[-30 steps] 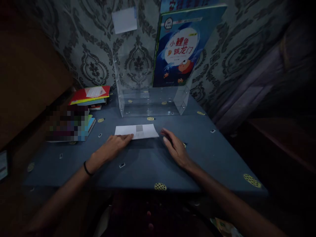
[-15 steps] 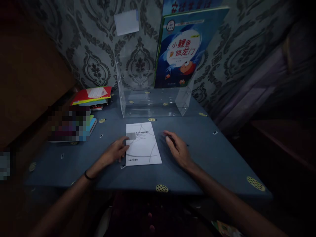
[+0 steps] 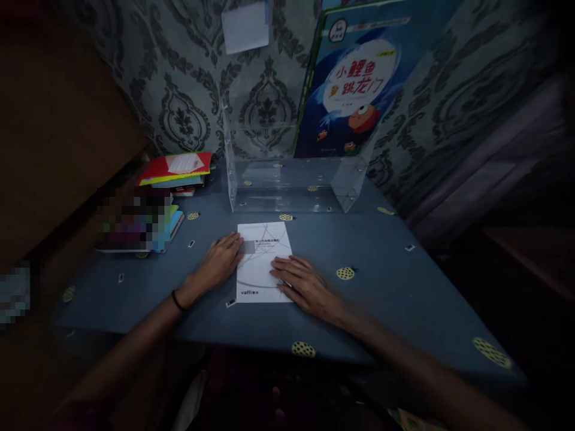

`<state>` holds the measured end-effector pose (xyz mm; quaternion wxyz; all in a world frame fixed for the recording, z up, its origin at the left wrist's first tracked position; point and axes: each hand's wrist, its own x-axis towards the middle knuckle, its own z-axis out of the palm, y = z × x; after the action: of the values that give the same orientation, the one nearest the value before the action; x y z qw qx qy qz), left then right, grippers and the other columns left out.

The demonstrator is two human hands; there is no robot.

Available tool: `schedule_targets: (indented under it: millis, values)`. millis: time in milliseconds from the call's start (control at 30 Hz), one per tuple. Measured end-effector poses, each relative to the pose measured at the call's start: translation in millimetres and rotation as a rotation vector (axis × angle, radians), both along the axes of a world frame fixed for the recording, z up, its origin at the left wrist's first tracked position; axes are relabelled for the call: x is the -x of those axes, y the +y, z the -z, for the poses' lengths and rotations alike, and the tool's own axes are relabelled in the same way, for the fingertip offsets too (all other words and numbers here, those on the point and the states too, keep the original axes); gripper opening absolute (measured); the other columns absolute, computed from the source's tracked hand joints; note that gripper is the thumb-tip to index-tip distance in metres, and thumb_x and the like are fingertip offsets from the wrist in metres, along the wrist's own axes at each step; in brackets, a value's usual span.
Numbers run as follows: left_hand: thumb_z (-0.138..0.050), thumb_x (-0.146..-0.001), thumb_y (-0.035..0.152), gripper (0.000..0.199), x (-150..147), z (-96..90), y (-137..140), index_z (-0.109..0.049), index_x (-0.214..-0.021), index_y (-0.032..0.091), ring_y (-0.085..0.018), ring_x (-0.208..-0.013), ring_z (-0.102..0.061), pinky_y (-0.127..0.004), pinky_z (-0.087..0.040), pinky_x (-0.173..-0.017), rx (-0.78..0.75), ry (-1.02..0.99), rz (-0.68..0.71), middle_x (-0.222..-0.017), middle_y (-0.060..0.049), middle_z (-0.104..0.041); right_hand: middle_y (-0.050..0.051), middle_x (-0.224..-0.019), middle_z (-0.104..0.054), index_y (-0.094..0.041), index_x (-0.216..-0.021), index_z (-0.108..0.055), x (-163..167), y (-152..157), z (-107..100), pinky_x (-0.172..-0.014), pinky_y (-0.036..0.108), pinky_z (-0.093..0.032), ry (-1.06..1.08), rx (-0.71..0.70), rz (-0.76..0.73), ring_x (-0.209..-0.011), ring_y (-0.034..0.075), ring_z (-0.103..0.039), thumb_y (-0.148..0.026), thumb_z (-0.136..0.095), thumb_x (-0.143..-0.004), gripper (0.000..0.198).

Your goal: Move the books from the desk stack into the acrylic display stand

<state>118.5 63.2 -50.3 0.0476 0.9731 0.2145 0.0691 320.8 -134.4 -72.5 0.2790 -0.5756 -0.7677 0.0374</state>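
A white booklet [image 3: 260, 281] with grey curved lines and printed text lies flat on the table, its cover facing up. My left hand [image 3: 221, 258] rests at the booklet's left edge, fingers stretched out and the tips at its margin. Over the right part of the cover lies my right hand [image 3: 308, 286], palm down with the fingers extended across the page. Neither hand grips anything. A dark band circles my left wrist.
Behind the booklet stands a clear acrylic book stand [image 3: 287, 197] holding a blue picture book [image 3: 345, 129]. At the left are a stack with a red book [image 3: 179, 166] and a blurred-out pile of books [image 3: 139, 227]. A grey-blue tablecloth [image 3: 381, 311] covers the table.
My right hand has come left from beside the booklet and flattened onto its cover. My left hand has straightened its fingers along the left edge. The view has shifted slightly.
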Motion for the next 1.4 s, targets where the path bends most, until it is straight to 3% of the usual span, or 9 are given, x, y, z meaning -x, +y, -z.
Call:
schedule_targets:
  millis: [233,500,633,767,1067,1233,1400]
  values:
    - [-0.043,-0.104,0.026,0.042,-21,1.0,17,-0.053,-0.141,0.010,-0.028,-0.145,-0.045,-0.046,-0.042,-0.112,-0.024,-0.013,-0.028,-0.152,-0.017,-0.053,0.012,-0.136,-0.067,-0.022,-0.135,-0.062,-2,9,1,-0.115,0.056,-0.044,0.014,0.013,0.009,-0.131,0.026,-0.059,-0.030,-0.046,-0.106,0.034]
    - [-0.039,-0.099,0.018,0.046,-17,11.5,16,-0.051,-0.143,0.012,-0.030,-0.142,-0.049,-0.053,-0.043,-0.111,-0.020,-0.129,-0.011,-0.147,-0.019,-0.058,0.019,-0.156,-0.046,-0.010,-0.152,-0.043,30,97,-7,-0.124,0.051,-0.031,-0.052,0.147,0.036,-0.150,0.027,-0.037,-0.022,-0.035,-0.105,0.049]
    - [-0.040,-0.099,0.019,0.050,-16,14.9,19,-0.043,-0.148,0.014,-0.029,-0.141,-0.050,-0.052,-0.043,-0.111,-0.008,-0.158,-0.024,-0.142,-0.018,-0.061,0.020,-0.160,-0.040,-0.012,-0.156,-0.036,32,117,2,-0.124,0.055,-0.030,-0.053,0.127,0.048,-0.152,0.028,-0.030,-0.029,-0.037,-0.106,0.053]
    - [-0.040,-0.102,0.027,0.046,-18,14.1,19,-0.045,-0.145,0.012,-0.030,-0.140,-0.051,-0.052,-0.042,-0.112,-0.014,-0.150,-0.026,-0.141,-0.019,-0.062,0.019,-0.159,-0.042,-0.014,-0.153,-0.041,12,107,9,-0.124,0.056,-0.029,-0.076,0.133,0.136,-0.152,0.030,-0.031,-0.040,-0.043,-0.105,0.055]
    - [-0.040,-0.102,0.026,0.043,-17,6.0,16,-0.051,-0.141,0.012,-0.030,-0.144,-0.046,-0.051,-0.043,-0.112,-0.017,-0.084,-0.014,-0.148,-0.019,-0.057,0.014,-0.151,-0.054,-0.019,-0.148,-0.050,-57,66,7,-0.121,0.059,-0.033,0.030,0.122,0.243,-0.145,0.028,-0.044,-0.035,-0.031,-0.107,0.048]
    - [-0.036,-0.101,0.021,0.043,-27,-2.3,15,-0.056,-0.139,0.014,-0.031,-0.147,-0.042,-0.059,-0.039,-0.114,-0.073,-0.012,0.036,-0.147,-0.019,-0.057,0.010,-0.149,-0.056,-0.024,-0.151,-0.046,-68,64,7,-0.118,0.055,-0.040,0.147,0.118,0.237,-0.139,0.027,-0.051,-0.040,-0.026,-0.108,0.049]
    - [-0.034,-0.104,0.025,0.046,-54,-3.6,8,-0.049,-0.147,0.013,-0.026,-0.152,-0.034,-0.054,-0.033,-0.121,-0.027,0.057,0.162,-0.157,-0.013,-0.048,0.011,-0.150,-0.055,-0.022,-0.149,-0.048,-70,66,11,-0.118,0.055,-0.039,0.177,0.100,0.245,-0.139,0.028,-0.051,-0.039,-0.026,-0.108,0.050]
